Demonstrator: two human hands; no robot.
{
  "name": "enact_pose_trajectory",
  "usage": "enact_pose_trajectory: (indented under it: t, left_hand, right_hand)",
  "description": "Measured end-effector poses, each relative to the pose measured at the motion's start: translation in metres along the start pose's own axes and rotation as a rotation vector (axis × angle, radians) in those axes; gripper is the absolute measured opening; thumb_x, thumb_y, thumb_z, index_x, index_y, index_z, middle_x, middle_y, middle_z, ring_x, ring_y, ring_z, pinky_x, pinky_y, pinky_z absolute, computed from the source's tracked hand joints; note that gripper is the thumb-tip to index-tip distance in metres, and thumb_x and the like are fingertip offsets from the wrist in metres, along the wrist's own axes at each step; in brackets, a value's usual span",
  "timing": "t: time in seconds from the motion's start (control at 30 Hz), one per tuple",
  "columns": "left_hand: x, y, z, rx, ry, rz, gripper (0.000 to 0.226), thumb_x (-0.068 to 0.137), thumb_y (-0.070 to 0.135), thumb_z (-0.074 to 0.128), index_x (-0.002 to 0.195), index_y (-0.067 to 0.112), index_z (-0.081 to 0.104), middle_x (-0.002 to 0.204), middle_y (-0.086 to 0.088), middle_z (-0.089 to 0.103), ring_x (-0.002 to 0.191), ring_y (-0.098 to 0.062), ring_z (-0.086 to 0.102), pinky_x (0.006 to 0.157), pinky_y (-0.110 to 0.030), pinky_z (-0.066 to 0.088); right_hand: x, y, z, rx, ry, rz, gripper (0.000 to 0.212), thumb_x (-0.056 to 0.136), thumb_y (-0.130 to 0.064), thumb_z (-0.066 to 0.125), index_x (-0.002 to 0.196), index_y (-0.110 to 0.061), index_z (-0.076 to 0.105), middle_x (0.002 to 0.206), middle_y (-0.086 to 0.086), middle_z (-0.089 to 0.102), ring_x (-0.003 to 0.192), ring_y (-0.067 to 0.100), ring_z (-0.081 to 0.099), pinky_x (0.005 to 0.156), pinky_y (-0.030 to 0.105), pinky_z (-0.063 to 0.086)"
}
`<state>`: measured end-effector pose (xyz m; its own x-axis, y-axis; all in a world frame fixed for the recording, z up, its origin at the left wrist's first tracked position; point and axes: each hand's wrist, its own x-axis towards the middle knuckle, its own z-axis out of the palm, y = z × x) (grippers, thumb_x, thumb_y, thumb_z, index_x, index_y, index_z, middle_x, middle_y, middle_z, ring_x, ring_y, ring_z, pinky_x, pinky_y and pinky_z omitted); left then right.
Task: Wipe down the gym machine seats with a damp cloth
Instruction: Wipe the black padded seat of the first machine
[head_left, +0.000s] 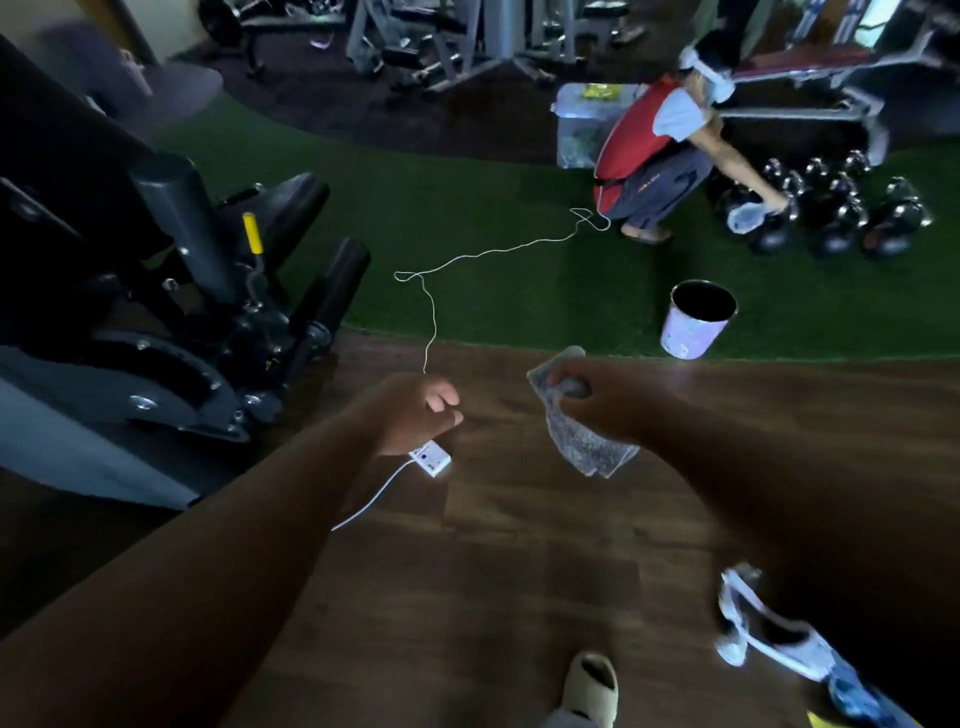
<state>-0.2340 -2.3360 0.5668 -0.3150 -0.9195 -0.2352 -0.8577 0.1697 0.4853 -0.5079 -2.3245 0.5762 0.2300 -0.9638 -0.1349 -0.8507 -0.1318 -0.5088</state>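
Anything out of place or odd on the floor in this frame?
Yes: a thin white cord trails loose across the green turf, from near the left hand toward the crouching person, where it looks easy to trip on.

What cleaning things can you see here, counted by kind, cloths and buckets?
Cloths: 2, the grey cloth gripped in the right hand and a pale cloth held by the crouching person at the kettlebells.
Buckets: 1, the bucket on the green turf.
Total: 3
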Motion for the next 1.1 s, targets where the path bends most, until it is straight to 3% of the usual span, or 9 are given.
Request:
enact_pose_trajectory:
  t: [0.07,0.13,0.3,0.43,0.63,0.73,0.97,1.1]
  left_hand:
    - [0.037,0.000,-0.007,-0.015,0.033,-0.037,0.028,0.090,0.034,0.068,0.113,0.018,0.069,0.101,0.001,0.073,0.089,-0.014,0.067,0.084,-0.028,0.052]
    - [0.069,-0.001,-0.014,-0.034,0.049,-0.071,0.026,0.090,0.032,0.068,0.113,0.017,0.069,0.101,0.000,0.073,0.087,-0.013,0.066,0.081,-0.027,0.051]
    - [0.144,-0.024,-0.027,-0.115,0.052,-0.160,0.024,0.091,0.029,0.068,0.113,0.019,0.068,0.100,0.005,0.069,0.080,-0.001,0.060,0.068,-0.017,0.043]
    - [0.217,-0.062,-0.052,-0.125,0.064,-0.201,0.020,0.090,0.028,0.069,0.109,0.020,0.070,0.089,0.011,0.067,0.076,0.000,0.060,0.069,-0.015,0.044]
    - [0.359,-0.114,-0.106,-0.081,0.031,-0.194,0.023,0.089,0.031,0.070,0.112,0.024,0.069,0.097,0.008,0.068,0.086,-0.011,0.062,0.078,-0.022,0.045]
    - [0.418,-0.129,-0.136,-0.054,0.001,-0.183,0.025,0.089,0.038,0.068,0.112,0.029,0.068,0.100,0.010,0.068,0.091,-0.012,0.063,0.087,-0.028,0.050]
    - [0.529,-0.176,-0.197,-0.089,0.005,-0.238,0.028,0.088,0.041,0.067,0.115,0.034,0.066,0.101,0.011,0.068,0.092,-0.010,0.064,0.089,-0.033,0.053]
    - [0.587,-0.214,-0.224,-0.101,0.050,-0.322,0.030,0.089,0.043,0.066,0.117,0.034,0.064,0.105,0.011,0.067,0.095,-0.010,0.063,0.090,-0.033,0.052]
  right_hand:
    - [0.041,0.015,-0.015,0.015,-0.055,-0.018,0.026,0.094,-0.022,0.059,0.118,-0.031,0.063,0.092,-0.001,0.059,0.061,0.000,0.048,0.043,0.011,0.030]
    - [0.080,0.028,-0.025,0.039,-0.090,-0.021,0.028,0.093,-0.021,0.059,0.119,-0.031,0.063,0.095,0.002,0.059,0.064,0.004,0.053,0.048,0.018,0.035]
    - [0.178,0.048,-0.037,0.046,-0.182,-0.055,0.030,0.094,-0.022,0.057,0.121,-0.031,0.061,0.095,0.000,0.058,0.069,0.010,0.061,0.054,0.021,0.046]
    - [0.272,0.058,-0.039,0.041,-0.211,-0.070,0.030,0.091,-0.025,0.059,0.119,-0.038,0.061,0.101,0.000,0.066,0.073,0.013,0.067,0.064,0.029,0.057]
    - [0.422,0.065,-0.057,0.061,-0.140,-0.006,0.029,0.090,-0.024,0.062,0.117,-0.033,0.064,0.092,-0.002,0.061,0.068,0.009,0.059,0.058,0.022,0.043]
    - [0.481,0.064,-0.068,0.086,-0.148,0.031,0.030,0.090,-0.024,0.061,0.118,-0.035,0.063,0.090,-0.001,0.058,0.066,0.009,0.058,0.058,0.023,0.043]
    - [0.629,0.056,-0.098,0.075,-0.221,-0.033,0.032,0.095,-0.022,0.058,0.124,-0.035,0.061,0.084,-0.011,0.055,0.065,0.003,0.058,0.049,0.017,0.039]
    - [0.734,0.048,-0.099,0.020,-0.296,-0.163,0.032,0.095,-0.021,0.057,0.125,-0.031,0.060,0.104,-0.002,0.065,0.075,0.000,0.058,0.057,0.017,0.040]
